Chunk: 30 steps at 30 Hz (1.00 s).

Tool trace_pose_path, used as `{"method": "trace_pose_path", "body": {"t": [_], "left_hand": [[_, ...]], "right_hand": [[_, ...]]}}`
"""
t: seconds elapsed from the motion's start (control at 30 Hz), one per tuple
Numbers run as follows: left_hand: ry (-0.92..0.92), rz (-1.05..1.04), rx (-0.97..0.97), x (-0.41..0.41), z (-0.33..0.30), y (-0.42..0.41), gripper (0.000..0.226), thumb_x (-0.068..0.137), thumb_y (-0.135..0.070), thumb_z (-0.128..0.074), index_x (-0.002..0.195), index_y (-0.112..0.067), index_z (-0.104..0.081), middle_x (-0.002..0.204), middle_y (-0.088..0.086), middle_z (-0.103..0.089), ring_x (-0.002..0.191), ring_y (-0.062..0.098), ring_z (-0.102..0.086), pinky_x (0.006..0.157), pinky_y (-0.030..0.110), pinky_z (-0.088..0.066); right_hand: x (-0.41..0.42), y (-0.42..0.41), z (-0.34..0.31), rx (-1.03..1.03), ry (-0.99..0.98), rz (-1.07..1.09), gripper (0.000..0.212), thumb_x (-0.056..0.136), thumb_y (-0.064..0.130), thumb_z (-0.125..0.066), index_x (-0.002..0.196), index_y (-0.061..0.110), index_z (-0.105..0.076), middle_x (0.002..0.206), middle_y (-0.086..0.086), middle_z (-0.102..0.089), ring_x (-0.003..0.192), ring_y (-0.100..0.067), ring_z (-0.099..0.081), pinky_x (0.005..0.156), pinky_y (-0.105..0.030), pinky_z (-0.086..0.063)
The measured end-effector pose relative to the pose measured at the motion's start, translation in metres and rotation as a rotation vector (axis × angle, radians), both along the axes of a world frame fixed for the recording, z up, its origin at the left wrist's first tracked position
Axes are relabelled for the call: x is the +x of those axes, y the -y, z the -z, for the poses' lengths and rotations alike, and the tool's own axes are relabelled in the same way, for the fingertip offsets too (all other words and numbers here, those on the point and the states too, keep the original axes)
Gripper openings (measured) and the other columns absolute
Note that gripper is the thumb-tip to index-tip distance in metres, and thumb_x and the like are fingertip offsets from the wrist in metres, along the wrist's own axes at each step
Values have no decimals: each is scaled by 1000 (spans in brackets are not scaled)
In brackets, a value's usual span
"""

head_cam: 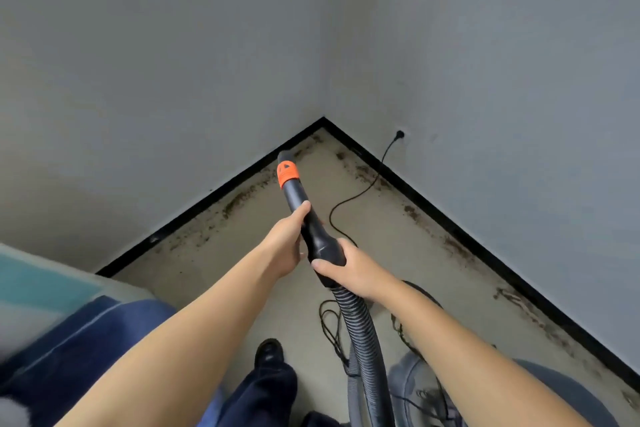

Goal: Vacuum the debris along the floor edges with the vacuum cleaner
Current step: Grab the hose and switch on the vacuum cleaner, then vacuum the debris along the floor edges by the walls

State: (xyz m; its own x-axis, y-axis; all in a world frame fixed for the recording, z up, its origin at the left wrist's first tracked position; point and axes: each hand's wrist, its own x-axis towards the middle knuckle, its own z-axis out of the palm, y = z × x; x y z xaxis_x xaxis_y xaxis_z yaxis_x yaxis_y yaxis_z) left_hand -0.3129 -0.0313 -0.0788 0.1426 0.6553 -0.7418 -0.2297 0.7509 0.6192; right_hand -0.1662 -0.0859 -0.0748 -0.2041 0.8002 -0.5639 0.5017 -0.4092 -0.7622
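Both hands grip the vacuum wand [303, 215]: left hand [289, 241], right hand [349, 269]; nozzle [284, 156] near corner debris [311, 144].

Left arm: bare forearm, stretched forward and slightly rightward from the lower left, nearly straight.
Left hand [289, 239]: farther forward of the two; thumb lies along the top of the vacuum wand [304, 215], fingers wrapped underneath and mostly hidden.
Right arm: bare forearm, entering from the lower right, angled up and leftward toward the middle.
Right hand [349, 270]: nearer the body, just behind the left; back of hand faces up, thumb hooked across the near side of the wand's rear end, fingers curled over the far side.
Spacing: hands close together, not touching.
Legs: dark trousers, one dark shoe [268, 352] set forward.
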Motion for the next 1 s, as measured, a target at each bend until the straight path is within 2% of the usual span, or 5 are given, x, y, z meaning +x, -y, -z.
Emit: {"method": "trace_pose_path", "body": {"t": [0.17,0.3,0.5,0.77,1.0], "left_hand": [[136,-86,-58,-79,24,2,53,95,-57,-38,130,-18,-49,131,1,-57,123,14,-48,110,42,-21],[244,75,-16,-93,51,33,59,85,-50,-64,133,-20,-44,130,-4,-55,120,8,-50,108,32,-32],[-78,-138,178,-92,58,-1,19,81,-15,-66,85,-16,-47,81,2,-54,73,15,-50,70,27,-44],[-123,-165,119,-80,94,-8,18,74,-15,-62,79,-19,-45,74,-5,-50,70,13,-45,65,27,-40],[43,-342,-76,-48,165,-73,15,86,-9,-58,77,-16,-48,75,0,-49,69,13,-46,64,24,-40]], "right_hand": [[-68,-84,4,-9,-54,2,37,88,38,-63,112,10,-57,89,-6,-70,76,-22,-69,76,-39,-55],[-127,-149,11,-84,-152,-33,26,93,31,-58,105,8,-58,82,-10,-72,75,-24,-70,81,-40,-55],[-204,-205,26,-354,-309,-101,24,95,26,-55,106,6,-56,87,-14,-74,82,-26,-72,65,-28,-58],[-259,-252,45,-196,187,-387,12,81,12,-60,89,6,-53,60,-3,-69,63,-22,-68,67,-32,-56],[-266,-264,90,-54,177,-547,9,77,18,-61,83,13,-57,65,-1,-73,59,-13,-69,57,-22,-50]]}}
